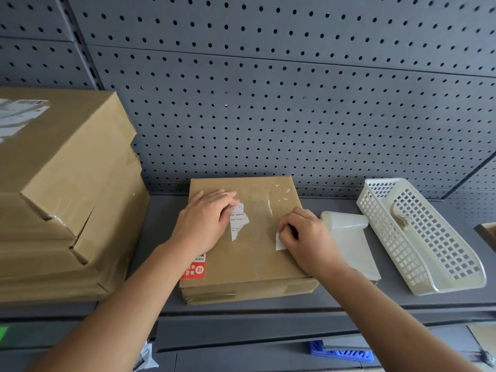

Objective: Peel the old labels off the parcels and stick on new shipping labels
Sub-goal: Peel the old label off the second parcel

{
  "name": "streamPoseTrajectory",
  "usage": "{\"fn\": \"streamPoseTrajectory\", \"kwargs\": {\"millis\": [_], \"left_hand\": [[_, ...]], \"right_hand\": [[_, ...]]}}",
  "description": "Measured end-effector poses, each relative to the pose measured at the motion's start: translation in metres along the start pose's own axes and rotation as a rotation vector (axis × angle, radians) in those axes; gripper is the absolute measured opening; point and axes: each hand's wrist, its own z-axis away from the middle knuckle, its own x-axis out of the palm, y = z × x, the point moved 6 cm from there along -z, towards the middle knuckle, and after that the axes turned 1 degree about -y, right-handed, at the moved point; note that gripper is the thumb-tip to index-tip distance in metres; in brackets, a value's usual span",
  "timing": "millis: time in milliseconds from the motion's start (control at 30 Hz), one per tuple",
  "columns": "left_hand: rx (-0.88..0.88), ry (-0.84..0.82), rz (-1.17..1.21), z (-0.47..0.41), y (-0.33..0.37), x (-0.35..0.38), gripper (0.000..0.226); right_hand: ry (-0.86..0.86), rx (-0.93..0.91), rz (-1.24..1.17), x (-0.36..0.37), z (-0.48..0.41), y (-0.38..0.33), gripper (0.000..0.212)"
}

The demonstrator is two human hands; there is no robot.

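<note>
A flat brown cardboard parcel [255, 253] lies on the grey shelf in front of me. A torn strip of old white label [238, 224] still sticks to its top, with small white scraps near the far right corner. My left hand [206, 221] rests flat on the parcel, fingertips on the upper end of that strip. My right hand [306, 237] is at the parcel's right edge, fingers pinched on a small white label piece [279, 242]. A red and white seal sticker [194, 268] sits on the near left corner.
A stack of bigger cardboard boxes [67, 197] fills the left side. A curled sheet of label backing paper [351, 237] lies right of the parcel, beside a white plastic mesh basket [418, 237]. Grey pegboard [268, 89] backs the shelf.
</note>
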Motion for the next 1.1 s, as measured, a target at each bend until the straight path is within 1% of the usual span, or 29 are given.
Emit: {"fn": "streamPoseTrajectory", "kwargs": {"millis": [133, 367, 500, 667, 867, 1033, 1100], "left_hand": [[-0.01, -0.003, 0.008, -0.0002, -0.0002, 0.0003, 0.025], [-0.021, 0.004, 0.002, 0.0001, 0.0009, -0.0012, 0.024], [-0.02, 0.004, 0.007, 0.0001, 0.0008, -0.002, 0.024], [-0.016, 0.007, 0.002, 0.0007, 0.0011, -0.0022, 0.024], [-0.019, 0.002, 0.0, 0.0004, 0.0027, -0.0028, 0.025], [-0.028, -0.004, -0.004, 0.0012, 0.0026, -0.0035, 0.025], [-0.029, -0.005, 0.001, 0.0005, 0.0028, -0.0034, 0.025]], "right_hand": [[0.011, 0.041, -0.025, -0.0008, 0.0005, 0.0043, 0.017], [-0.011, 0.003, -0.023, 0.0004, 0.0004, 0.0001, 0.018], [0.015, 0.047, -0.033, -0.0015, 0.0012, 0.0048, 0.017], [-0.005, 0.008, -0.015, 0.0016, -0.0003, 0.0008, 0.017], [0.013, 0.049, -0.032, -0.0004, 0.0005, 0.0046, 0.017], [-0.02, 0.009, -0.039, 0.0001, -0.0003, -0.0002, 0.018], [-0.019, 0.019, -0.06, -0.001, 0.0002, 0.0007, 0.018]]}}
